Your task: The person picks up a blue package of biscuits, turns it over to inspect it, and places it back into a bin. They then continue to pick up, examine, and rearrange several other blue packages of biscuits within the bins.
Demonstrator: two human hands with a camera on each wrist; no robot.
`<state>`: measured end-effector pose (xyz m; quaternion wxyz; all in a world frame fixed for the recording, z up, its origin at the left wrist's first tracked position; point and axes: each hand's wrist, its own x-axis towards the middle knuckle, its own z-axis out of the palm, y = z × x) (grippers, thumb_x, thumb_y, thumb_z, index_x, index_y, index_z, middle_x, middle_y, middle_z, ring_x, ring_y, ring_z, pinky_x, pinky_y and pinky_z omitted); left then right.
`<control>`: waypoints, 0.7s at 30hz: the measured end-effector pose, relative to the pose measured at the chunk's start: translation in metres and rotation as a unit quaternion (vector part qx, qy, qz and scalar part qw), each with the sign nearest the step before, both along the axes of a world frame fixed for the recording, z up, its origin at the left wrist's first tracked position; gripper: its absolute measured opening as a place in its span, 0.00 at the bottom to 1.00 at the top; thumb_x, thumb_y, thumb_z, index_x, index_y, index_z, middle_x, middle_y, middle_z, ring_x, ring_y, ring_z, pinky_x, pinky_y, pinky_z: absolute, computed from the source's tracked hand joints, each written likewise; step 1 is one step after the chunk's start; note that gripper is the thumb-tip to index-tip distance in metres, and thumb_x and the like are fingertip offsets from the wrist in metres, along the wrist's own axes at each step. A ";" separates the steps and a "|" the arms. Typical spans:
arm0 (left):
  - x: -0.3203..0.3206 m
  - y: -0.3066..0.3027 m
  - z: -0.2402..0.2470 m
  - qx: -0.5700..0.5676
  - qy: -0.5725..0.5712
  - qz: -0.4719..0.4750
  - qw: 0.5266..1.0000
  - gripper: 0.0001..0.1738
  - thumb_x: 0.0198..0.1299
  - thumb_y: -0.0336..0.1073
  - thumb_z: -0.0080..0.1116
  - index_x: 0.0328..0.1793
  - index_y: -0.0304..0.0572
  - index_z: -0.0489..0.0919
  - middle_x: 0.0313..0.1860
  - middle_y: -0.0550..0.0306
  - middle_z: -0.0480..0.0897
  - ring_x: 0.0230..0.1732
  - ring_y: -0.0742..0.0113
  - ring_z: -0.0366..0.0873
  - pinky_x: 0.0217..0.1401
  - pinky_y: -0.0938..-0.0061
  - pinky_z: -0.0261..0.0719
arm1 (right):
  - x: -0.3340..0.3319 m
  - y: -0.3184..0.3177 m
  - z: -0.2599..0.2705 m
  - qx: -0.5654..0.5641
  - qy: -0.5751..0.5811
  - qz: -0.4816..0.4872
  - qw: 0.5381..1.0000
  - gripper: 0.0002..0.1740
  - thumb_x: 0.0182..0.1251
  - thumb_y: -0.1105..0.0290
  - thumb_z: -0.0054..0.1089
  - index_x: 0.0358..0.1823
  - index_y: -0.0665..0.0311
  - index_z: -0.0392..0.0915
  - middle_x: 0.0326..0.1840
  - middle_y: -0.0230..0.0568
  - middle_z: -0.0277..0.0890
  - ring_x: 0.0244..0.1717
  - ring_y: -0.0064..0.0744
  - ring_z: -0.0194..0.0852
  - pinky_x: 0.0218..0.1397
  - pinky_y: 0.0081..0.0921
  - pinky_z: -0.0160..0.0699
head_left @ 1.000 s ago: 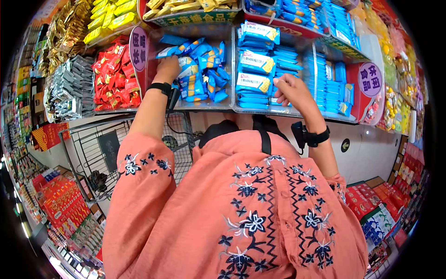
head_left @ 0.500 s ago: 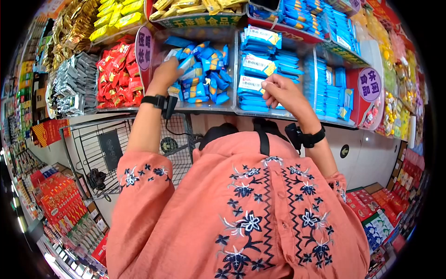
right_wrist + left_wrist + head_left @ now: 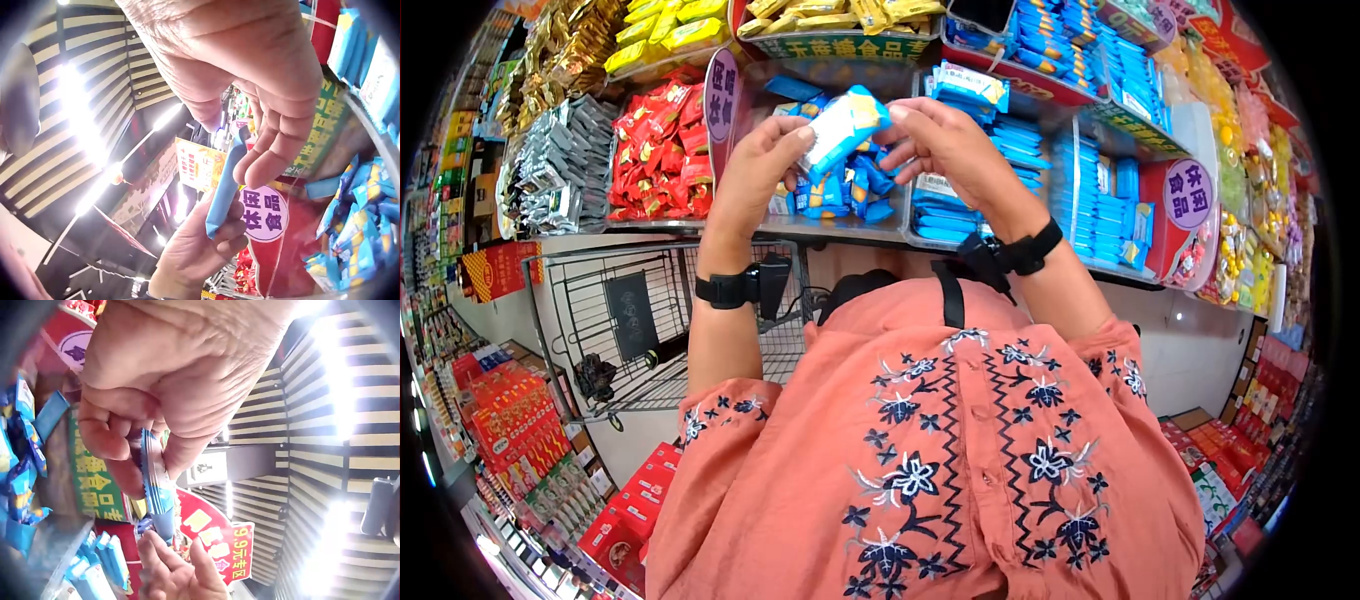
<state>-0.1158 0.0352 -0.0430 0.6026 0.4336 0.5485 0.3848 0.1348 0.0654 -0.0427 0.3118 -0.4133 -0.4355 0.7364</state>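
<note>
A blue-and-white snack packet (image 3: 840, 130) with a yellow patch at one corner is raised over the bin of blue packets (image 3: 828, 200). My left hand (image 3: 758, 170) pinches its left end between thumb and fingers. The left wrist view shows the packet (image 3: 160, 500) edge-on in that grip. At its other end is my right hand (image 3: 950, 150), thumb and fingers spread apart. In the right wrist view, the right fingertips (image 3: 253, 172) come right up to the packet (image 3: 225, 187), while the thumb stands off from it.
Red packets (image 3: 662, 150) and silver packets (image 3: 570, 170) fill bins on the left. Stacked blue packets (image 3: 1015, 150) lie in the bin to the right, behind a clear divider. A wire shopping cart (image 3: 670, 330) stands below the shelf edge, left of the person's body.
My left hand has come up out of the bin with the packet. My right hand has moved left from the stacked blue packets to the packet's right end.
</note>
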 end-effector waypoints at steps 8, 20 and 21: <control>0.009 -0.004 -0.005 0.024 -0.044 0.021 0.999 0.17 0.70 0.46 0.59 0.55 0.41 0.80 0.36 0.69 0.79 0.30 0.83 0.72 0.31 0.86 0.69 | -0.003 0.002 -0.012 -0.028 0.065 -0.026 0.997 0.19 0.73 0.62 0.60 0.55 0.71 0.72 0.44 0.41 0.80 0.38 0.29 0.86 0.36 0.21 0.85; 0.011 0.001 -0.009 0.016 -0.039 0.009 0.999 0.19 0.71 0.47 0.58 0.56 0.39 0.80 0.35 0.68 0.79 0.30 0.81 0.72 0.32 0.84 0.70 | 0.003 -0.003 -0.014 -0.040 0.068 -0.053 0.995 0.18 0.73 0.64 0.60 0.55 0.70 0.72 0.43 0.41 0.80 0.37 0.29 0.86 0.35 0.20 0.86; 0.012 0.002 -0.010 0.019 -0.034 0.003 0.999 0.19 0.71 0.47 0.58 0.56 0.39 0.80 0.35 0.68 0.78 0.30 0.81 0.73 0.32 0.84 0.70 | 0.004 -0.003 -0.015 -0.039 0.066 -0.058 0.995 0.18 0.73 0.65 0.60 0.54 0.70 0.72 0.43 0.41 0.80 0.37 0.29 0.86 0.35 0.21 0.86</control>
